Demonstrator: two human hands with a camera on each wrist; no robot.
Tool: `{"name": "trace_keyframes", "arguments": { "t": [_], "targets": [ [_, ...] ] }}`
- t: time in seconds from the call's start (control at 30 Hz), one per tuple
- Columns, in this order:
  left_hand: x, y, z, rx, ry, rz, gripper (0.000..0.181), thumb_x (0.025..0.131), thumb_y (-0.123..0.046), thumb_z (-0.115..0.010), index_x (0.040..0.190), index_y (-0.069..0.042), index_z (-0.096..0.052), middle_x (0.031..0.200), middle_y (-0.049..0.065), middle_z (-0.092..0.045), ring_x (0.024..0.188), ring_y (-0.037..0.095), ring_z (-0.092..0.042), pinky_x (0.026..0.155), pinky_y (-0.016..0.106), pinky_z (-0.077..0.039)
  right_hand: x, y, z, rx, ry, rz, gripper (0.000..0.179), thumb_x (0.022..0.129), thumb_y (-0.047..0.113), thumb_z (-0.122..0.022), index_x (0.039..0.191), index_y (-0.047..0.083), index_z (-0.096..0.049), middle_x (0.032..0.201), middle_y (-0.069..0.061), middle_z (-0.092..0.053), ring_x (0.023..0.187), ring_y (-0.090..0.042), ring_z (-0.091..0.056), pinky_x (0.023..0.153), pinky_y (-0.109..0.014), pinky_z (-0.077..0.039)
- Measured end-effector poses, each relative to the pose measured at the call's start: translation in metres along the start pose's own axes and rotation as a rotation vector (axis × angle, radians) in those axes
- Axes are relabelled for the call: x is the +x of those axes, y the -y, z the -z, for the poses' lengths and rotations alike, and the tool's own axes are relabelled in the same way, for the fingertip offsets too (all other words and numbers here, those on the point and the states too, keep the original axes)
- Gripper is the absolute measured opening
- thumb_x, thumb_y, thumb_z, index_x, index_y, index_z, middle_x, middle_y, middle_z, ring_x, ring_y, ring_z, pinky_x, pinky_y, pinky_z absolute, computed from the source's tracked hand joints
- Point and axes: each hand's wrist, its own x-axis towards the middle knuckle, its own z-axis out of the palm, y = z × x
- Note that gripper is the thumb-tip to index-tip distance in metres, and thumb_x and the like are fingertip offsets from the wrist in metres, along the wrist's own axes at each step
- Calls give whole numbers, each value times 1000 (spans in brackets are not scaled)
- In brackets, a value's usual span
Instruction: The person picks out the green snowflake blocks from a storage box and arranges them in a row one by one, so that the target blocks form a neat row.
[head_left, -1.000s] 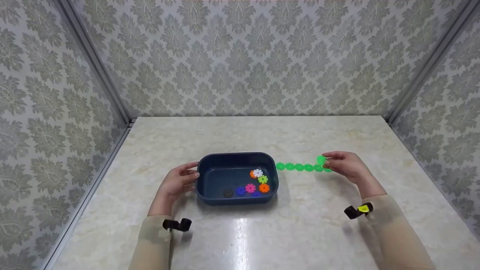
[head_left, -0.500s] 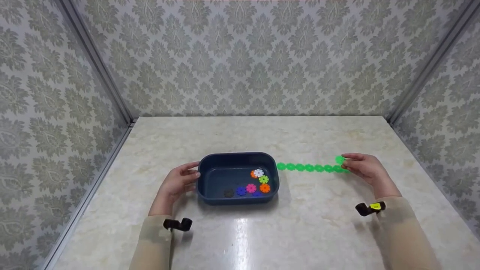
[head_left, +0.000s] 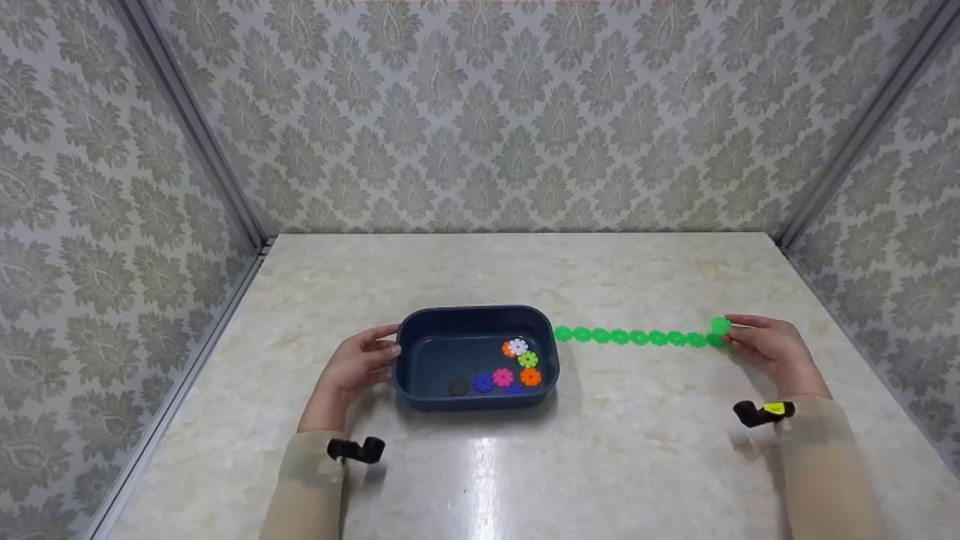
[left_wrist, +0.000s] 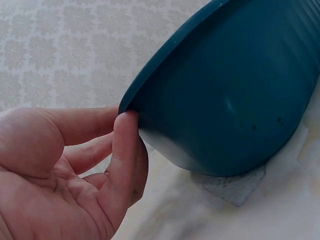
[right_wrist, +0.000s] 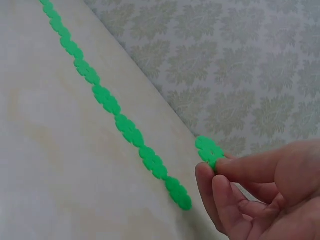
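My left hand (head_left: 358, 364) is at the left end of a dark blue plastic tub (head_left: 442, 401), pinching its rim between thumb and fingers. In the left wrist view the fingertips (left_wrist: 127, 125) meet the rim, and the tub's inside is out of sight there. My right hand (head_left: 772, 352) pinches a green snowflake disc (right_wrist: 208, 149) by its edge, close over the right end of a row of green snowflake discs (head_left: 637, 337). The row runs across the table from the tub's right side, edge to edge.
In the tub lie several loose snowflake discs, among them a pink disc (head_left: 502, 377), a white disc (head_left: 517, 346), an orange disc (head_left: 530, 376) and a black disc (head_left: 458, 386). A patterned wall (head_left: 480, 120) rises behind the marble-look table (head_left: 600, 465).
My right hand has moved to the right, still pinching a green disc, and the green row reaches farther right than before. The left hand and the tub have stayed in place.
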Motion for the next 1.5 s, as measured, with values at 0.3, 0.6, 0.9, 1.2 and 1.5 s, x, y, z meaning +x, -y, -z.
{"name": "trace_keyframes", "arguments": {
  "t": [0.3,0.6,0.9,1.2,1.5],
  "targets": [
    [0,1,1,-3,-4,0,57,98,-6,-68,152,-4,-48,100,-3,-65,77,6,-66,61,22,-55,5,-3,16,-105,-117,-37,38,101,4,-61,139,7,-62,78,13,-71,76,-1,-71,74,-20,-59],
    [1,0,-1,4,-6,2,56,100,-5,-66,152,-4,-47,102,-2,-63,74,6,-64,61,23,-54,9,-3,13,-285,-209,-90,54,102,5,-56,152,-8,-42,77,15,-64,74,1,-69,75,-21,-59],
    [1,0,-2,-8,-10,12,57,99,-5,-66,152,-4,-47,102,-1,-63,76,6,-64,60,21,-53,11,-3,12,-337,-249,-105,50,100,5,-58,147,-10,-48,77,12,-61,71,-1,-66,71,-21,-59],
    [1,-1,-2,-16,-2,7,58,99,-7,-68,152,-3,-46,100,-1,-64,77,6,-64,59,21,-53,12,0,15,-336,-247,-131,50,103,8,-55,148,-12,-45,76,10,-60,69,-1,-67,71,-21,-59],
    [1,-1,-1,2,-9,11,56,99,-6,-67,152,-4,-48,102,-1,-64,78,7,-65,61,24,-54,11,3,12,-371,-283,-102,52,104,15,-54,148,-11,-45,80,9,-63,70,0,-65,71,-20,-58]
  ]
}}
